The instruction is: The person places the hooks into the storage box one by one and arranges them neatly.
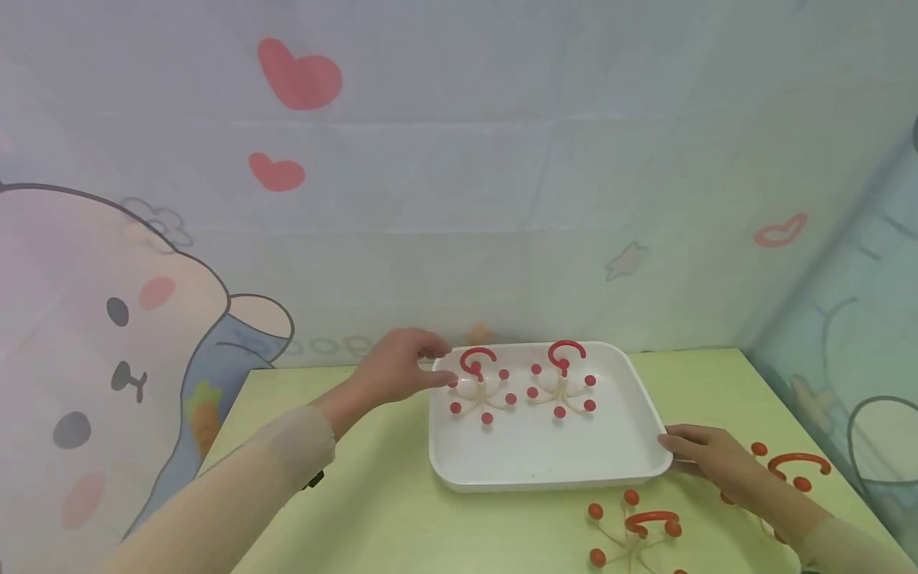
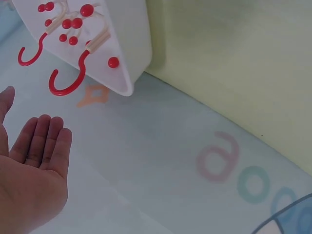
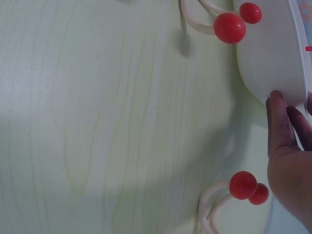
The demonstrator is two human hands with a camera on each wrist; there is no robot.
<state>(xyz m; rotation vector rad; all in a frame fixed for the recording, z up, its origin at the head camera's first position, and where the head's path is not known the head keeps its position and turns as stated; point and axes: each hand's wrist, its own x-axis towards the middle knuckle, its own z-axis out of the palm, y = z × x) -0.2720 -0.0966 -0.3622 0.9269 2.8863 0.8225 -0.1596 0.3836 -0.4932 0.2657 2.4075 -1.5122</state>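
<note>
A white tray [image 1: 502, 466] sits on the table. Inside it stand two cream, several-armed hangers with red ball tips and red hooks, a left hanger [image 1: 482, 392] and a right hanger [image 1: 562, 391]. At the tray's back left corner is my left hand [image 1: 394, 367], thumb spread from the fingers. Nothing shows in its palm in the left wrist view, where the red hook [image 2: 73, 90] appears just beyond the fingertips. My right hand [image 1: 710, 454] holds the tray's right side, thumb at the rim and fingers [image 3: 280, 122] against the outer wall.
Another hanger [image 1: 634, 542] of this kind stands on the pale green table [image 1: 344, 510] in front of the tray. One more hanger [image 1: 798, 458] is at the right, partly behind my right forearm. A printed cloth backdrop [image 1: 459, 199] rises behind the table.
</note>
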